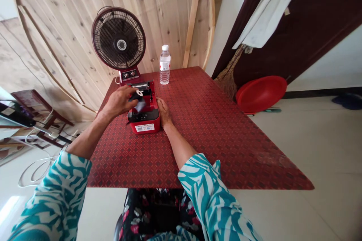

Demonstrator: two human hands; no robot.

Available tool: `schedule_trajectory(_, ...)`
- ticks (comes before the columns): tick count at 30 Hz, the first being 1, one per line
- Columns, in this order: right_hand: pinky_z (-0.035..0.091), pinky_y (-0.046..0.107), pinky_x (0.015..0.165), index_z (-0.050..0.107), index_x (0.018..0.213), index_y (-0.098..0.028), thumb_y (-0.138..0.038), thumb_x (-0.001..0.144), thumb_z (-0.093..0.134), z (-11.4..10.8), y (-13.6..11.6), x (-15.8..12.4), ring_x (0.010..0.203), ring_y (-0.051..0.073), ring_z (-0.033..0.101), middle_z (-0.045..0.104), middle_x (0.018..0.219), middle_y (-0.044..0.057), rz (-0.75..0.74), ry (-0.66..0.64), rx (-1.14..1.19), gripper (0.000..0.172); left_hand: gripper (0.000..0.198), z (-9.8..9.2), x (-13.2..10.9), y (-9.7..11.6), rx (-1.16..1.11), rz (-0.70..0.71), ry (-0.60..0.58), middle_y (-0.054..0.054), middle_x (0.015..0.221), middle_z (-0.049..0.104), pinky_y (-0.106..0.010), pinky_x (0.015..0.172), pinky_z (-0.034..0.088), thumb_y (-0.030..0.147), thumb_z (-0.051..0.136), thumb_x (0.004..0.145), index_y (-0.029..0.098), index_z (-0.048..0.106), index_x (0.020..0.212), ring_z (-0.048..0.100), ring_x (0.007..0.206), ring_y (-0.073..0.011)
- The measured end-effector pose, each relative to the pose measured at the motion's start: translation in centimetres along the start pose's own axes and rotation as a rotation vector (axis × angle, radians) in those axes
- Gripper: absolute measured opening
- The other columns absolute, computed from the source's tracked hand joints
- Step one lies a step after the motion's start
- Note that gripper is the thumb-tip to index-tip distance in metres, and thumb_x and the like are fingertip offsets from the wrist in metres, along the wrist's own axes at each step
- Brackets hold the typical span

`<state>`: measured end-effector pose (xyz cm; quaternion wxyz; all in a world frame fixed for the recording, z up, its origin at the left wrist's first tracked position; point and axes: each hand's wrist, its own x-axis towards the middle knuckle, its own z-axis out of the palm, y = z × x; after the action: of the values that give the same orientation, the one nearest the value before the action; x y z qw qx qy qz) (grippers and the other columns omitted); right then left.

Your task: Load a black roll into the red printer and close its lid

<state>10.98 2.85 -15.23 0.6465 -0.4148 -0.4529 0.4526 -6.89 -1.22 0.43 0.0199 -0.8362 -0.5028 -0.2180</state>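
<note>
Item: red box-shaped device (144, 120), lid open, at centre-left of the frame on a red patterned surface (212, 128).
Left hand (120, 101): over the open top of the device; grip closed around a small dark spool (137, 96) with a white ring, held just above the open bay.
Right hand (163, 111): lying on the surface, touching the device's right side; grip loose, fingers extended, holding nothing.
Behind the device: table fan (118, 38), just beyond its rear edge; clear water bottle (164, 64), upright, to the fan's right.
Right of frame, on the floor: red basin (260, 92), tilted against a dark door.
</note>
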Motion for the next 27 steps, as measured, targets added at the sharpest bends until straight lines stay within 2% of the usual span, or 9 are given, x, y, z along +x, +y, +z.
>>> schedule_trajectory(2,0.045,0.04,0.108,0.069,0.107,-0.024,-0.054,0.086,0.051,0.0,0.1,0.1,0.115,0.02,0.063,0.073,0.119,0.005,-0.004,0.008,0.0,0.041,0.039,0.1,-1.8,-2.7,-0.192,-0.193,0.13,-0.004,0.092,0.07,-0.03,0.075,0.052,0.031,0.064,0.074,0.018,0.07,0.11,0.064,0.079,-0.0177)
schedule_trajectory(5,0.045,0.04,0.107,0.069,0.105,-0.023,-0.055,0.085,0.051,-0.1,0.0,0.1,0.114,0.021,0.064,0.073,0.118,0.006,-0.009,0.016,-0.01,0.041,0.038,2.1,-4.6,-6.4,-0.425,-0.47,0.264,-0.003,0.079,0.067,-0.026,0.065,0.049,0.036,0.066,0.07,0.015,0.068,0.102,0.06,0.07,-0.0158)
schedule_trajectory(9,0.047,0.04,0.105,0.067,0.108,-0.021,-0.052,0.086,0.048,-0.1,-0.5,-0.2,0.113,0.022,0.064,0.072,0.12,0.008,-0.014,0.001,-0.027,0.042,0.035,6.0,-6.6,-8.4,-0.543,-0.669,0.266,-0.001,0.076,0.066,-0.024,0.061,0.046,0.035,0.069,0.062,0.017,0.063,0.091,0.06,0.071,-0.0164)
schedule_trajectory(12,0.046,0.04,0.105,0.067,0.108,-0.021,-0.051,0.087,0.047,-0.1,-0.7,-0.3,0.114,0.021,0.064,0.072,0.12,0.008,-0.001,0.011,-0.052,0.042,0.034,7.5,-7.0,-8.3,-0.526,-0.724,0.203,-0.001,0.076,0.066,-0.025,0.061,0.045,0.037,0.071,0.059,0.019,0.061,0.086,0.06,0.071,-0.0168)
schedule_trajectory(17,0.045,0.038,0.107,0.068,0.108,-0.023,-0.05,0.088,0.048,-0.1,-0.7,-0.3,0.116,0.02,0.063,0.073,0.121,0.005,0.016,0.009,-0.035,0.039,0.04,7.0,-7.6,-8.5,-0.655,-0.707,0.11,-0.001,0.074,0.065,-0.023,0.054,0.041,0.036,0.073,0.059,0.018,0.063,0.094,0.057,0.064,-0.0147)
schedule_trajectory(19,0.045,0.039,0.108,0.068,0.108,-0.023,-0.05,0.088,0.049,-0.2,-0.7,-0.3,0.117,0.02,0.063,0.072,0.122,0.005,0.013,0.003,-0.034,0.038,0.044,6.7,-7.8,-9.0,-0.832,-0.738,0.139,-0.001,0.075,0.066,-0.023,0.05,0.039,0.033,0.07,0.062,0.018,0.061,0.102,0.055,0.058,-0.0126)
schedule_trajectory(21,0.045,0.039,0.108,0.068,0.108,-0.024,-0.05,0.088,0.049,-0.2,-0.7,-0.3,0.117,0.02,0.063,0.072,0.122,0.005,0.006,-0.005,-0.036,0.038,0.043,6.7,-7.7,-9.8,-0.955,-0.794,0.258,-0.002,0.081,0.067,-0.022,0.049,0.039,0.029,0.069,0.064,0.019,0.059,0.104,0.054,0.055,-0.0107)
schedule_trajectory(24,0.045,0.039,0.108,0.068,0.107,-0.024,-0.051,0.087,0.05,-0.3,-0.6,-0.2,0.117,0.02,0.062,0.072,0.121,0.005,-0.006,0.001,-0.026,0.038,0.039,6.8,-6.7,-10.9,-0.98,-0.77,0.352,-0.005,0.095,0.069,-0.023,0.058,0.047,0.027,0.072,0.063,0.019,0.06,0.1,0.061,0.067,-0.0115)
schedule_trajectory(27,0.045,0.038,0.107,0.068,0.106,-0.025,-0.051,0.087,0.049,-0.3,-0.6,-0.2,0.115,0.019,0.063,0.073,0.119,0.004,-0.013,0.011,-0.032,0.037,0.048,6.8,-5.0,-12.0,-0.97,-0.633,0.234,-0.007,0.101,0.071,-0.027,0.075,0.053,0.031,0.078,0.059,0.017,0.063,0.103,0.066,0.087,-0.0164)
